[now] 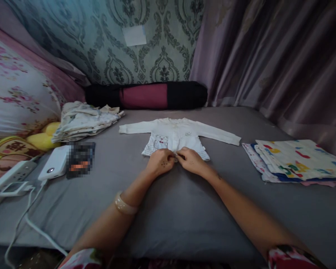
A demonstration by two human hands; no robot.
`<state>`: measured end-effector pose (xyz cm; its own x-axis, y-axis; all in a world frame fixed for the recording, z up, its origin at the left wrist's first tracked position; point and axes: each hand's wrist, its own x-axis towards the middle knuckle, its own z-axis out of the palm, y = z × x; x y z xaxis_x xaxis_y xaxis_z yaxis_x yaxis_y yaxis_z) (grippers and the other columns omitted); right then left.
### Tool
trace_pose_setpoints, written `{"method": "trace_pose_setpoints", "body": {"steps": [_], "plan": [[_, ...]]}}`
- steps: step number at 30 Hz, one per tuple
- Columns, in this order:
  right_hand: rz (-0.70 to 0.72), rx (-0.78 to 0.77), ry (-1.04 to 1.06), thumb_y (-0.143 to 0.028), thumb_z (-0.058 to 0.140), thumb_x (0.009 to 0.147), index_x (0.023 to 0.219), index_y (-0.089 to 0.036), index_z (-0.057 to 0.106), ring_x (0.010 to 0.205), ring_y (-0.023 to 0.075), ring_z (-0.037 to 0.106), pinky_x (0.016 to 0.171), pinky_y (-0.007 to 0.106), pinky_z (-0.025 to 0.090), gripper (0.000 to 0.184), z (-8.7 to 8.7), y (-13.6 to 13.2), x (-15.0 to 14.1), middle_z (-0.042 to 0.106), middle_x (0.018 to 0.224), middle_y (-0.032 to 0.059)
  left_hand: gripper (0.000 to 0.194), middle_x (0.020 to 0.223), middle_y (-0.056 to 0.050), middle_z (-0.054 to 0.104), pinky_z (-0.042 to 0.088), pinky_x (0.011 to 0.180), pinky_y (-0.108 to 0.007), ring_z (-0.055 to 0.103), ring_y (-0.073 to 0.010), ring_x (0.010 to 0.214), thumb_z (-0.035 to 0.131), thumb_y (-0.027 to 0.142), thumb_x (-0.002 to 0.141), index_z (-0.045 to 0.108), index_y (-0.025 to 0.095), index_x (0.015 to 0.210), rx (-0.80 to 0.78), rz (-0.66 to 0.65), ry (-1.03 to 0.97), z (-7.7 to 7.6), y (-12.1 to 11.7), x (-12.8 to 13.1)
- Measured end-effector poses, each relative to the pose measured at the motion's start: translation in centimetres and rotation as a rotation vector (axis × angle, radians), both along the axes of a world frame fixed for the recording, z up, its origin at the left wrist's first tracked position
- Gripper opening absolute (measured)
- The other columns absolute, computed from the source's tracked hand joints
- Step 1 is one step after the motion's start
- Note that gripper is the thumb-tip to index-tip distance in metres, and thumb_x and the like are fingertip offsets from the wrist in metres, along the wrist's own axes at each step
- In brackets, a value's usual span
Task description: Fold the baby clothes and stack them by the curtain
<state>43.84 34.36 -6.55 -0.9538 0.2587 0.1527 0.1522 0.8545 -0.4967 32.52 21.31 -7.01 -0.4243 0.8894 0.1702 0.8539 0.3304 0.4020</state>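
Note:
A small white long-sleeved baby shirt [173, 130] lies spread on the grey bed sheet, its sleeves stretched out to both sides and its collar toward the wall. A bear drawing shows on its left front. My left hand [162, 161] is closed on the shirt's bottom edge at the middle front. Right beside it, my right hand [190, 160] pinches the same hem, the fingertips of both nearly touching. The bit of cloth between the fingers is mostly hidden. A pale bangle [124, 204] circles my left wrist.
Folded cloths [305, 157] are stacked at the right. At the left lie piled clothes [84, 119], a white power bank [54, 162], a blurred-out dark item [80, 158], a power strip [11, 181] and cables. A black and maroon bolster [144, 96] rests along the wall.

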Motion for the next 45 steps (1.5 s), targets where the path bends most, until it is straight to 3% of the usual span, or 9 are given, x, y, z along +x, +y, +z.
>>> {"method": "trace_pose_setpoints", "body": {"steps": [4,7,10,13,17,23,34,40,45], "plan": [[0.094,0.031,-0.083,-0.029,0.05,0.092,0.081,-0.021,0.069,0.079,0.016,0.06,0.069,0.024,0.038,0.023,0.9,-0.6,0.7,0.066,0.085,0.0042,0.019,0.09,-0.008,0.068,0.048,0.078,-0.033,0.062,-0.0223,0.089,0.047,0.019,0.085,0.065,0.019,0.092,0.149,0.109,0.026,0.0,0.2,-0.1],[0.068,0.029,-0.124,-0.035,0.045,0.094,0.078,-0.02,0.069,0.073,0.0168,0.061,0.068,0.026,0.041,0.032,1.2,0.2,0.7,0.067,0.077,0.0041,0.028,0.111,-0.011,0.066,0.046,0.095,-0.037,0.059,-0.023,0.108,0.039,0.021,0.093,0.062,0.018,0.109,0.246,-0.031,0.072,-0.6,0.6,-0.1],[-0.049,0.114,-0.011,-0.026,0.033,0.096,0.103,-0.016,0.068,0.1,0.0207,0.062,0.088,0.03,0.043,0.038,0.8,1.6,0.2,0.069,0.104,0.0111,0.037,0.137,-0.014,0.054,0.035,0.111,-0.045,0.043,-0.0268,0.134,0.038,0.025,0.096,0.054,0.016,0.127,0.157,-0.15,0.089,-1.6,0.9,0.1],[-0.037,0.185,-0.061,-0.029,0.025,0.097,0.137,-0.008,0.049,0.137,0.0236,0.037,0.112,0.037,0.028,0.051,-0.2,2.8,-0.5,0.046,0.145,0.0174,0.044,0.15,-0.013,0.041,0.026,0.114,-0.054,0.027,-0.031,0.144,0.036,0.03,0.097,0.046,0.017,0.138,-0.013,-0.125,0.096,-2.3,1.1,0.5],[0.017,0.162,-0.33,-0.046,0.011,0.098,0.153,-0.01,0.025,0.148,0.0232,0.009,0.119,0.044,0.01,0.067,-1.3,3.7,-2.1,0.017,0.16,0.0103,0.049,0.156,-0.008,0.033,0.02,0.117,-0.056,0.022,-0.0297,0.146,0.026,0.033,0.099,0.04,0.019,0.144,-0.144,-0.075,0.116,-2.5,1.3,0.9],[-0.117,0.216,-0.386,-0.043,0.01,0.097,0.155,-0.012,0.017,0.148,0.0261,0.005,0.119,0.049,0.003,0.066,-1.9,5.4,-6.1,0.01,0.162,0.0096,0.053,0.158,-0.005,0.027,0.017,0.117,-0.059,0.019,-0.0298,0.147,0.023,0.034,0.099,0.032,0.02,0.149,-0.201,-0.074,0.114,-2.2,1.3,1.1],[-0.453,0.212,-0.416,-0.042,0.016,0.098,0.155,-0.015,0.018,0.147,0.0325,0.008,0.116,0.051,0.008,0.063,-2.5,10.2,-13.4,0.012,0.161,0.0151,0.053,0.159,-0.005,0.023,0.018,0.117,-0.059,0.017,-0.0293,0.147,0.019,0.038,0.1,0.033,0.02,0.149,-0.221,-0.082,0.136,-2.0,0.9,1.4],[-0.565,0.205,-0.404,-0.04,0.016,0.099,0.154,-0.011,0.019,0.147,0.0315,0.01,0.116,0.051,0.01,0.063,-2.9,11.9,-15.5,0.015,0.16,0.0171,0.052,0.158,-0.005,0.027,0.02,0.116,-0.058,0.021,-0.0284,0.146,0.022,0.038,0.1,0.036,0.022,0.147,-0.204,-0.081,0.138,-1.8,0.9,1.2],[-0.585,0.209,-0.37,-0.037,0.015,0.099,0.154,-0.01,0.02,0.147,0.0306,0.011,0.116,0.05,0.009,0.061,-2.7,10.7,-15.1,0.015,0.16,0.0169,0.05,0.156,-0.003,0.033,0.02,0.117,-0.056,0.025,-0.0258,0.145,0.022,0.041,0.1,0.04,0.025,0.144,-0.177,-0.063,0.086,-1.7,1.0,0.8]]}}
